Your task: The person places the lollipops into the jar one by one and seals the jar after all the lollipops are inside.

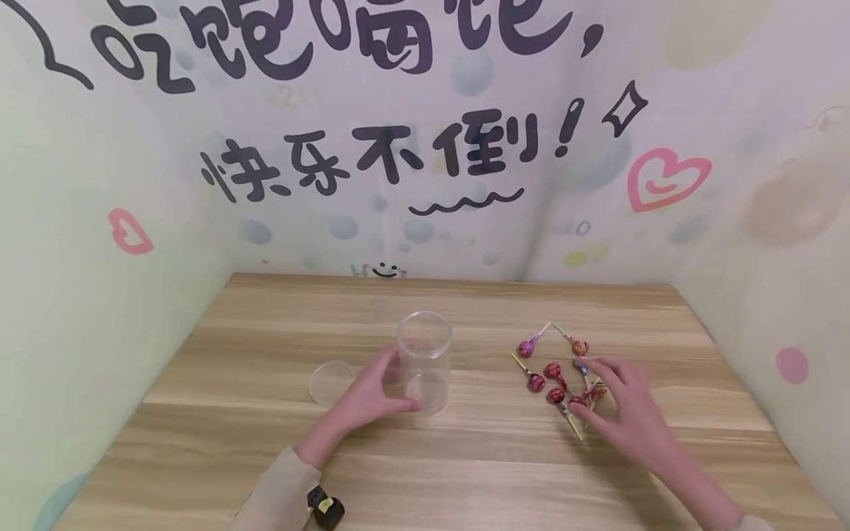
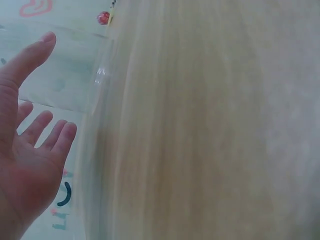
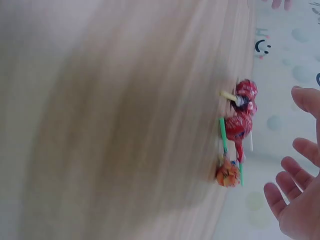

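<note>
A clear plastic jar (image 1: 428, 361) stands upright and open-topped on the wooden table. My left hand (image 1: 372, 394) is at its left side, thumb toward the front and fingers toward the back; in the left wrist view the fingers are spread and relaxed beside the jar wall. To the right lie several wrapped lollipops, among them a purple one (image 1: 527, 348), an orange one (image 1: 581, 346) and a red one (image 1: 536, 382). My right hand (image 1: 634, 409) reaches over the right part of the group, thumb and fingers apart around a few lollipops. In the right wrist view nothing is between its fingers.
A clear round lid (image 1: 327, 381) lies flat left of the jar, partly behind the left hand. The table (image 1: 478, 472) meets printed walls at the back and both sides. A black device (image 1: 325, 509) is worn at the left wrist.
</note>
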### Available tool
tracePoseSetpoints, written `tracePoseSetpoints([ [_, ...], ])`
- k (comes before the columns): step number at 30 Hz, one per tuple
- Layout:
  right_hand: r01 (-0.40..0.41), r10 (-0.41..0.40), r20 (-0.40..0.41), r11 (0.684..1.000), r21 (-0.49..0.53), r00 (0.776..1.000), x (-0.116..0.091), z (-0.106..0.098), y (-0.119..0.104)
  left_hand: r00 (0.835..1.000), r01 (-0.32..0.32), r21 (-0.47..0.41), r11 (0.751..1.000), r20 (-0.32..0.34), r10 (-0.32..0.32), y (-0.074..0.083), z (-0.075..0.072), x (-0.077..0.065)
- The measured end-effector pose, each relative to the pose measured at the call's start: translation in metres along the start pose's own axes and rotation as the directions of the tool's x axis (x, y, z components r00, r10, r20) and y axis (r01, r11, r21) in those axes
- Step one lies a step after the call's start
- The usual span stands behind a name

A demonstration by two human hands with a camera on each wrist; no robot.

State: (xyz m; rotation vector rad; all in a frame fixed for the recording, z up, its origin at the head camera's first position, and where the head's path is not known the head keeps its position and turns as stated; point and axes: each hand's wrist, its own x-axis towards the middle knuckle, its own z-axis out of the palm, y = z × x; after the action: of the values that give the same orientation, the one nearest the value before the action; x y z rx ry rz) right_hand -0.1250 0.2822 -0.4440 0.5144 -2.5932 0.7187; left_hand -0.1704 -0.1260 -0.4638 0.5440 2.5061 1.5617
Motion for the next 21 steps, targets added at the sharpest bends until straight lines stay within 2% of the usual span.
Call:
tracePoseSetpoints([
  [5, -0.067, 0.066, 0.046, 0.998, 0.014, 0.997, -0.009, 0.004, -0.007, 1.0, 0.016, -0.071, 0.997, 0.027, -0.014, -0.004, 0.001, -0.001],
  [11, -0.178, 0.167, 0.135, 0.981, 0.072, 0.977, -0.019, 0.011, -0.011, 0.995, 0.057, -0.124, 0.991, 0.089, -0.046, -0.007, 0.004, -0.001],
  [16, -0.18, 0.164, 0.135, 0.977, 0.111, 0.977, -0.023, 0.016, -0.013, 0.993, 0.044, -0.131, 0.99, 0.115, -0.029, -0.009, 0.005, 0.002],
  [21, -0.17, 0.153, 0.12, 0.974, 0.153, 0.981, -0.025, 0.018, -0.016, 0.992, 0.059, -0.127, 0.99, 0.123, -0.043, -0.012, 0.006, 0.005],
])
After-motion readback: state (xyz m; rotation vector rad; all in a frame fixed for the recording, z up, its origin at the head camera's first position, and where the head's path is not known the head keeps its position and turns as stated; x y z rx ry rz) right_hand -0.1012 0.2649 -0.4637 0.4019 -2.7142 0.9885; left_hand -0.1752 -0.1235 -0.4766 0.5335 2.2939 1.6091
